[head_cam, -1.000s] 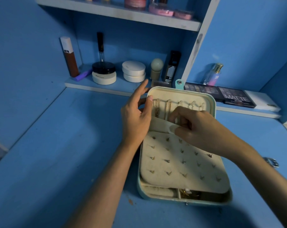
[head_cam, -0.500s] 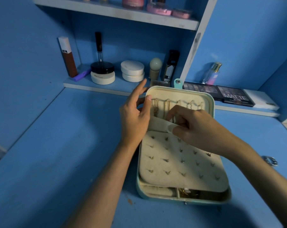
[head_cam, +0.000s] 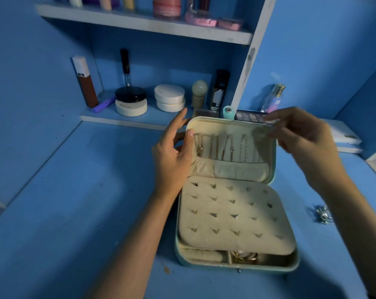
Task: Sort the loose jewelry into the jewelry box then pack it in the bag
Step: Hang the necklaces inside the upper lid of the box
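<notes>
The teal jewelry box (head_cam: 290,267) lies open on the blue table, its lid (head_cam: 230,126) propped upright. Several thin chains (head_cam: 222,148) hang inside the lid above a cream pocket (head_cam: 232,169). A cream earring panel (head_cam: 232,214) studded with small earrings covers the base; gold pieces (head_cam: 245,256) show in a front compartment. My left hand (head_cam: 172,156) holds the lid's left edge, thumb on the inside, fingers behind. My right hand (head_cam: 301,134) hovers blurred by the lid's upper right corner, fingers loose, holding nothing. A silver piece of jewelry (head_cam: 323,213) lies loose on the table at right.
Behind the box a low shelf (head_cam: 109,119) carries cosmetics: a brown tube (head_cam: 84,83), round jars (head_cam: 131,102), white compacts (head_cam: 169,98), a perfume bottle (head_cam: 273,98) and a palette (head_cam: 247,116). A white box (head_cam: 342,132) sits at right. No bag is in view.
My right hand left the lid's pocket and rose up and to the right, uncovering the chains and pocket. My left hand stays on the lid's edge.
</notes>
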Demonstrator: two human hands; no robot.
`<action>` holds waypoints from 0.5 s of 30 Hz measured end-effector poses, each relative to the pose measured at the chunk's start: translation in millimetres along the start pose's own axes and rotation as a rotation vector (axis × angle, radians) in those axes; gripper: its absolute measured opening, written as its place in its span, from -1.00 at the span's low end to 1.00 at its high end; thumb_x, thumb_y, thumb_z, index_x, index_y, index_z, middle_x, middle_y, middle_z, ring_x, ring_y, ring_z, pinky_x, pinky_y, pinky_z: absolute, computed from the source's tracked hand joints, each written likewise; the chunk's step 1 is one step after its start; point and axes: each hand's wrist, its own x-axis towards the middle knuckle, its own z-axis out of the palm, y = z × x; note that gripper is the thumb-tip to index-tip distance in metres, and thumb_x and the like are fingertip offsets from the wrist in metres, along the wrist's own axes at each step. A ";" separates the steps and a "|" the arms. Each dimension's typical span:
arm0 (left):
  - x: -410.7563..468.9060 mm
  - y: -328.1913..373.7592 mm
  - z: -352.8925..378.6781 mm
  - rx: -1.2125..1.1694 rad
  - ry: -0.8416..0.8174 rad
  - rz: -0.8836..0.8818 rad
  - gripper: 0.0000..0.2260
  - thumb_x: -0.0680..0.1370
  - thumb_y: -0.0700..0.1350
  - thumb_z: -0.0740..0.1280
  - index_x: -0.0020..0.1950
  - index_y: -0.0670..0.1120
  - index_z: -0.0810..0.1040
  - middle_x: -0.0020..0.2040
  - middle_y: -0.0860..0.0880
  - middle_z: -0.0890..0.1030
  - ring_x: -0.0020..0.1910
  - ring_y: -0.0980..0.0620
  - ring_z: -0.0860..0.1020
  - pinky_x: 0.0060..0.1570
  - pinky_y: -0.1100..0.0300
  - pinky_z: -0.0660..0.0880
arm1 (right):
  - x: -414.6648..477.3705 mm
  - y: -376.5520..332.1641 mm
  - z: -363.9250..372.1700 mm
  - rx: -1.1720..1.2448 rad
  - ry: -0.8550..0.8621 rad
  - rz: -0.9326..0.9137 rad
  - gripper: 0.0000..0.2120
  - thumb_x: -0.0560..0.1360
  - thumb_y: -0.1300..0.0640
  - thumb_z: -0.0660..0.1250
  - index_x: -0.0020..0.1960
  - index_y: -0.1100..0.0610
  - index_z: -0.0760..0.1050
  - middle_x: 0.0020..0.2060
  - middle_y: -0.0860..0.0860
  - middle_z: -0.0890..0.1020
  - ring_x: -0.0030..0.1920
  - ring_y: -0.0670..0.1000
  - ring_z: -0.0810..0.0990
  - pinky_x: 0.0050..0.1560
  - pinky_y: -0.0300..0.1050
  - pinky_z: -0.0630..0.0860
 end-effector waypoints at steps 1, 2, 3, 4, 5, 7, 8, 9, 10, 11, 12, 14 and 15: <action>0.4 -0.5 -0.7 0.005 0.002 -0.001 -0.62 0.56 -0.22 0.28 0.38 -0.13 0.40 0.12 0.14 0.53 0.06 0.21 0.58 -0.02 0.42 0.50 | 2.5 5.6 -1.8 0.026 0.081 0.016 -0.74 0.38 0.30 0.28 -0.12 -0.06 0.54 -0.37 0.04 0.47 -0.38 -0.10 0.36 -0.32 -0.30 0.30; 0.5 -1.0 -0.8 0.008 0.001 -0.004 -0.62 0.56 -0.24 0.29 0.38 -0.12 0.39 0.10 0.18 0.52 0.05 0.25 0.57 -0.03 0.43 0.49 | 3.6 11.1 -2.1 0.017 0.128 0.031 -0.74 0.42 0.30 0.32 -0.08 -0.07 0.52 -0.34 -0.02 0.47 -0.36 -0.13 0.36 -0.30 -0.31 0.30; 0.4 -1.6 -0.6 0.007 -0.002 -0.011 -0.62 0.56 -0.25 0.29 0.38 -0.11 0.39 0.10 0.19 0.52 0.04 0.27 0.57 -0.03 0.43 0.50 | 3.5 16.2 -0.9 -0.005 0.143 0.048 -0.75 0.45 0.28 0.35 -0.02 -0.06 0.49 -0.27 -0.04 0.48 -0.31 -0.14 0.40 -0.26 -0.32 0.34; 0.3 -1.5 -0.5 0.002 -0.007 -0.022 -0.62 0.57 -0.25 0.28 0.38 -0.09 0.38 0.10 0.18 0.52 0.03 0.27 0.57 -0.03 0.41 0.51 | 2.3 20.1 0.9 -0.006 0.131 0.072 -0.76 0.48 0.23 0.36 0.06 -0.04 0.47 -0.20 -0.01 0.50 -0.24 -0.13 0.45 -0.21 -0.32 0.37; 0.1 -1.3 -0.6 -0.002 -0.010 -0.031 -0.62 0.57 -0.25 0.28 0.38 -0.08 0.38 0.11 0.16 0.53 0.03 0.26 0.58 -0.03 0.38 0.52 | 0.8 23.6 3.4 0.021 0.099 0.116 -0.74 0.49 0.17 0.37 0.13 -0.03 0.46 -0.12 0.02 0.51 -0.17 -0.11 0.49 -0.17 -0.32 0.40; -0.2 -0.2 -0.4 -0.003 -0.013 -0.047 -0.62 0.57 -0.24 0.28 0.38 -0.05 0.37 0.13 0.09 0.55 0.04 0.22 0.59 -0.02 0.33 0.54 | -2.7 27.1 10.3 0.147 0.006 0.245 -0.76 0.50 0.09 0.35 0.16 -0.01 0.48 -0.08 0.03 0.55 -0.12 -0.08 0.53 -0.15 -0.33 0.44; -0.3 0.9 -0.2 -0.008 -0.012 -0.056 -0.61 0.57 -0.24 0.28 0.38 -0.04 0.37 0.13 0.09 0.55 0.04 0.21 0.59 -0.02 0.31 0.55 | -4.6 28.3 13.4 0.208 -0.033 0.299 -0.81 0.51 0.07 0.33 0.12 0.00 0.51 -0.11 0.02 0.57 -0.14 -0.08 0.54 -0.15 -0.29 0.45; -0.4 1.4 -0.1 -0.013 -0.010 -0.064 -0.61 0.57 -0.25 0.29 0.38 -0.03 0.37 0.13 0.10 0.56 0.04 0.21 0.59 -0.02 0.31 0.55 | -6.1 28.8 16.4 0.253 -0.052 0.336 -0.86 0.52 0.06 0.31 0.07 0.03 0.54 -0.15 0.00 0.59 -0.16 -0.08 0.54 -0.14 -0.23 0.45; -0.5 2.2 -0.1 -0.018 -0.009 -0.072 -0.61 0.57 -0.25 0.29 0.37 -0.03 0.37 0.12 0.12 0.55 0.04 0.22 0.59 -0.02 0.31 0.55 | -7.2 29.7 18.3 0.292 -0.052 0.366 -0.88 0.52 0.06 0.31 0.03 0.05 0.56 -0.18 -0.01 0.60 -0.16 -0.07 0.54 -0.11 -0.18 0.45; -0.6 2.6 -0.2 -0.023 -0.006 -0.086 -0.61 0.56 -0.25 0.30 0.37 -0.03 0.38 0.11 0.14 0.56 0.04 0.21 0.60 -0.02 0.29 0.56 | -7.9 30.2 19.2 0.336 -0.043 0.389 -0.87 0.52 0.06 0.32 0.02 0.07 0.56 -0.18 0.00 0.61 -0.15 -0.05 0.54 -0.08 -0.11 0.45; -0.6 3.4 -0.6 -0.032 -0.003 -0.106 -0.61 0.56 -0.23 0.31 0.37 -0.03 0.40 0.11 0.14 0.56 0.04 0.21 0.60 -0.02 0.27 0.56 | -8.1 30.9 19.6 0.377 -0.030 0.402 -0.86 0.50 0.07 0.33 0.02 0.09 0.57 -0.15 0.04 0.62 -0.12 -0.01 0.55 -0.03 -0.05 0.45; -0.4 6.1 -1.1 -0.080 -0.011 -0.178 -0.60 0.53 -0.19 0.37 0.35 -0.02 0.43 0.11 0.12 0.59 0.04 0.18 0.60 0.03 0.23 0.56 | -7.8 30.8 20.3 0.419 0.000 0.411 -0.83 0.48 0.07 0.36 0.01 0.12 0.59 -0.13 0.09 0.61 -0.10 0.06 0.52 -0.01 0.01 0.43; 0.0 7.6 -1.1 -0.119 -0.030 -0.224 -0.57 0.51 -0.17 0.40 0.36 0.00 0.43 0.11 0.08 0.61 0.07 0.15 0.60 0.09 0.19 0.55 | -7.8 30.9 21.0 0.423 0.020 0.418 -0.84 0.47 0.08 0.37 0.00 0.14 0.59 -0.16 0.07 0.61 -0.13 0.05 0.51 -0.04 -0.01 0.42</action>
